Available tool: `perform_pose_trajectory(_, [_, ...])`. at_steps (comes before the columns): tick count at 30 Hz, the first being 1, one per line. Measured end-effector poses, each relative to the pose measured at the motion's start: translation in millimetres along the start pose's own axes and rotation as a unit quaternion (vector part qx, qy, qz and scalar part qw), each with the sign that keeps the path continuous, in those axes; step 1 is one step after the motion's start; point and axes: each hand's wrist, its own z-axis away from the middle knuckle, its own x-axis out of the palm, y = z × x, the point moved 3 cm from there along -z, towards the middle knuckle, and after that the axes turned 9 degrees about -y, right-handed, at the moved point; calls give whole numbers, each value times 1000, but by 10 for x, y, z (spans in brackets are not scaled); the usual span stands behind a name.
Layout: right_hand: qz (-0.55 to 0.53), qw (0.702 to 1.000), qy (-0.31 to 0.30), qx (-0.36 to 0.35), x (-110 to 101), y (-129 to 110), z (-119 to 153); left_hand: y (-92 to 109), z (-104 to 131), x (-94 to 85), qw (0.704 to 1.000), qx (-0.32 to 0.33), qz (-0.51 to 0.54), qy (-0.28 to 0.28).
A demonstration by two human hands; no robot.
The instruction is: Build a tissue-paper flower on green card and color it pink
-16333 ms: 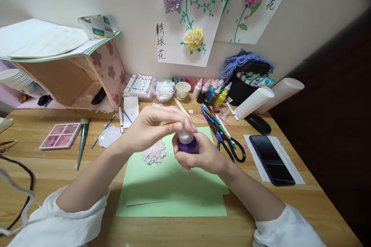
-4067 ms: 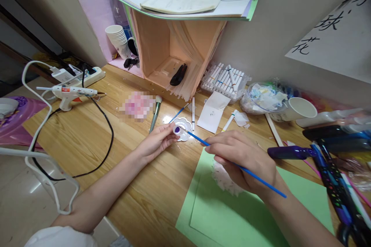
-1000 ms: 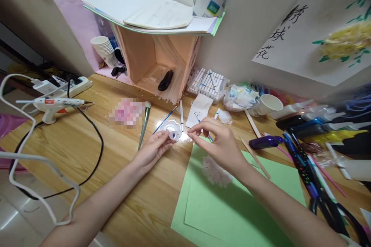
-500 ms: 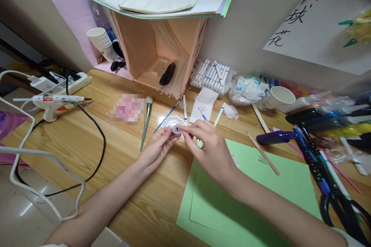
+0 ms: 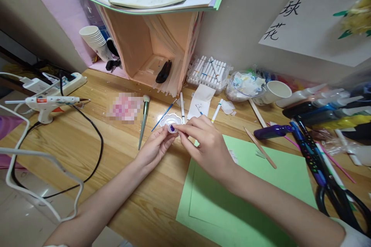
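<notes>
Between my two hands is a small round clear cap (image 5: 172, 128) with a dark purple spot in it. My left hand (image 5: 156, 144) pinches the cap from its left side, fingers closed. The fingertips of my right hand (image 5: 207, 146) touch the cap's right edge, thumb and forefinger close together. Just behind the cap, a white scalloped palette (image 5: 171, 117) lies on the wooden table (image 5: 116, 162), partly hidden by the fingers. Green paper (image 5: 232, 200) lies under my right forearm.
A makeup brush (image 5: 144, 121) lies to the left, near a glue gun (image 5: 53, 102) and cables. Markers (image 5: 208, 71), a bowl of scraps (image 5: 246, 85), a paper cup (image 5: 275, 92), a purple bottle (image 5: 272, 131) and scissors (image 5: 333, 197) stand or lie at the right.
The view has shifted slightly. The cap has tilted in my fingers, and the purple spot inside it shows more plainly.
</notes>
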Motion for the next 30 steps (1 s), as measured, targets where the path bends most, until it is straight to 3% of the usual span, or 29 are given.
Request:
perform_pose_trajectory(10, [13,1000,9,3,35,-37,-11,7,-3,-6,1000,16,-8,-19])
perform_pose_trajectory(30, [25,999,15,-14,31,-71,5,23,10,-8,999,26,-18,12])
